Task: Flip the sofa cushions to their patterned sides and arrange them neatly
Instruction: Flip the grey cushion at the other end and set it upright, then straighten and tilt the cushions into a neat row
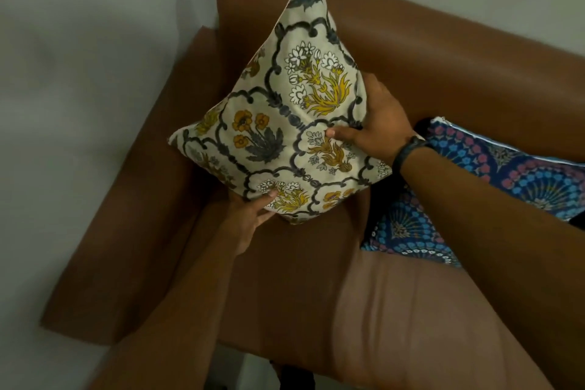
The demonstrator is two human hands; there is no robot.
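A cream cushion printed with yellow and grey flowers stands on one corner in the sofa's left corner, patterned side facing me. My left hand grips its lower edge from beneath, thumb on the print. My right hand, with a dark band on the wrist, holds its right edge, thumb on the front. A blue cushion with pink and blue fan motifs lies to the right against the backrest, partly hidden by my right forearm.
The brown leather sofa fills the view, with its left armrest and backrest. A pale grey wall lies to the left and behind. Bare seat stretches in front of the cushions.
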